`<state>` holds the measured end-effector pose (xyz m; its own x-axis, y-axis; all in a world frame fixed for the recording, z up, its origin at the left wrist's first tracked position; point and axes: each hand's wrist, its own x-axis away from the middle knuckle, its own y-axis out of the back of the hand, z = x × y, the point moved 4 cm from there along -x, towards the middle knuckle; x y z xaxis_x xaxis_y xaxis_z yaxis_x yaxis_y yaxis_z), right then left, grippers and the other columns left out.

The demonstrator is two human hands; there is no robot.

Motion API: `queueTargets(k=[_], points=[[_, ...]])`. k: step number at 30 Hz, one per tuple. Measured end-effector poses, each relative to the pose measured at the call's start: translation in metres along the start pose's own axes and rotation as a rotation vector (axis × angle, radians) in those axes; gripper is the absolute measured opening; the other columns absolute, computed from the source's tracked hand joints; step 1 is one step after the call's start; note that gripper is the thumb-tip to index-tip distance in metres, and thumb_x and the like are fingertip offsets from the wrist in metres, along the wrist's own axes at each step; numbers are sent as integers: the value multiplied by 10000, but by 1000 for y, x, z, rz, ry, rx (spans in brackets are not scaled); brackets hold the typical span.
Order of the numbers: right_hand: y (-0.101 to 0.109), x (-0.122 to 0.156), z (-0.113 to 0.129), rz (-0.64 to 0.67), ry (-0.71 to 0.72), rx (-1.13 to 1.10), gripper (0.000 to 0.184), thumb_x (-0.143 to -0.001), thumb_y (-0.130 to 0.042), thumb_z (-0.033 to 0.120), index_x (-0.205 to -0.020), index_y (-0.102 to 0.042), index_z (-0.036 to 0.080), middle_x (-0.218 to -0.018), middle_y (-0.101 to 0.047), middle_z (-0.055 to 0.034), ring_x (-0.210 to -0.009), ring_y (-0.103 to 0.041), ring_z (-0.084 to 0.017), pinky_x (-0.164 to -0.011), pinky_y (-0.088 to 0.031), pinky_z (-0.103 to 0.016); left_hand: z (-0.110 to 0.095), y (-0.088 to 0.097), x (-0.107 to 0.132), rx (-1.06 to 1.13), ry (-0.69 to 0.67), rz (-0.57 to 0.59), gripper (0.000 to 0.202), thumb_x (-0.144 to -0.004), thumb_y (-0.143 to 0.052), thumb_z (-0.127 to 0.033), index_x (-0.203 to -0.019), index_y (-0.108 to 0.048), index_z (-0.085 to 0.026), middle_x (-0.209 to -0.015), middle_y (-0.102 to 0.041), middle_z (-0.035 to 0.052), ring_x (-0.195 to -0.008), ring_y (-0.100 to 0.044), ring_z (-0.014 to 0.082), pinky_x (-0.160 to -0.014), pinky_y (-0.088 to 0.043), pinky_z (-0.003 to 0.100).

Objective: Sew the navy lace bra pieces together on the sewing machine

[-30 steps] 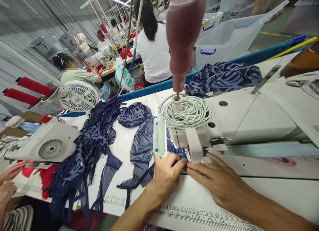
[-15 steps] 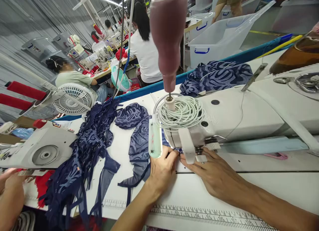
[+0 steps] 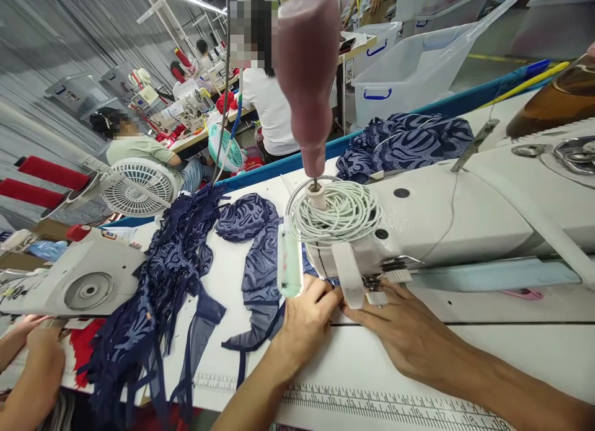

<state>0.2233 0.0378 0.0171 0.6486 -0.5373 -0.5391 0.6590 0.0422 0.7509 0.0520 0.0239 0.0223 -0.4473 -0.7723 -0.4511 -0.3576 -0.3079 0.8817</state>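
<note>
My left hand (image 3: 309, 310) is closed at the fingertips, pinching the edge of a navy lace bra (image 3: 263, 263) beside the needle area of a white sewing machine (image 3: 446, 201). The bra's cup and sheer band spread out to the left of that hand. On the other side of the presser foot, my right hand (image 3: 404, 325) lies flat with its fingers stretched out and apart. Its fingertips are partly hidden behind the machine's white lever (image 3: 348, 276) and the parts around the foot. The stitching point itself is covered.
Navy lace pieces (image 3: 171, 263) heap on the left, more navy lace (image 3: 404, 146) behind the machine. A coil of pale cord (image 3: 341, 211) sits on the machine head under a hanging pinkish tool (image 3: 311, 77). A co-worker's hands (image 3: 44, 350) work at the left machine (image 3: 88, 282).
My left hand's fingers have shifted slightly at the fabric edge beside the foot. My right hand stays nearly in place. The co-worker's hands at the left have moved a little to the right.
</note>
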Motion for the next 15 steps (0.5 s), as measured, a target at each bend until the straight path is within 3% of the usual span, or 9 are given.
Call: queueTargets(k=[3, 5, 9, 12, 15], points=[[2, -2, -13, -38, -124, 4, 379, -895, -370, 4, -930, -683, 215, -836, -706, -18, -611, -574, -134, -558, -383, -278, -7, 2, -1, -125, -63, 8, 350, -896, -529, -7, -1169, -668, -174, -1007, -724, 83, -929, -649, 207, -744, -490, 317], [0, -3, -19, -13, -160, 71, 350, -889, -376, 12, -837, -665, 201, -818, -673, -33, -507, -493, -114, -474, -316, -275, -12, 4, -2, -168, -86, -22, 336, -909, -538, -12, -1192, -658, -149, -1045, -732, 96, -999, -658, 227, -774, -490, 340], [-7, -3, -20, 49, -76, 182, 344, -786, -408, -38, -720, -653, 194, -811, -644, -67, -645, -561, -150, -476, -284, -267, -10, 9, 1, -85, -67, -27, 391, -897, -488, 19, -1220, -637, -143, -1091, -753, 90, -1064, -673, 218, -835, -506, 368], [-9, 0, -15, 17, 0, 311, 471, -742, -404, -96, -946, -717, 191, -712, -604, -51, -728, -574, -173, -477, -244, -273, -1, 10, 9, 38, 10, 42, 458, -857, -476, 33, -1215, -641, -200, -1093, -759, 62, -1071, -676, 195, -910, -515, 390], [-11, 2, -11, 7, 53, 434, 587, -753, -421, -106, -1215, -666, 162, -706, -600, -52, -808, -591, -199, -498, -279, -267, 4, 9, 13, 4, 22, 102, 472, -857, -511, 0, -1226, -654, -256, -1100, -758, 54, -1068, -671, 216, -1016, -474, 491]])
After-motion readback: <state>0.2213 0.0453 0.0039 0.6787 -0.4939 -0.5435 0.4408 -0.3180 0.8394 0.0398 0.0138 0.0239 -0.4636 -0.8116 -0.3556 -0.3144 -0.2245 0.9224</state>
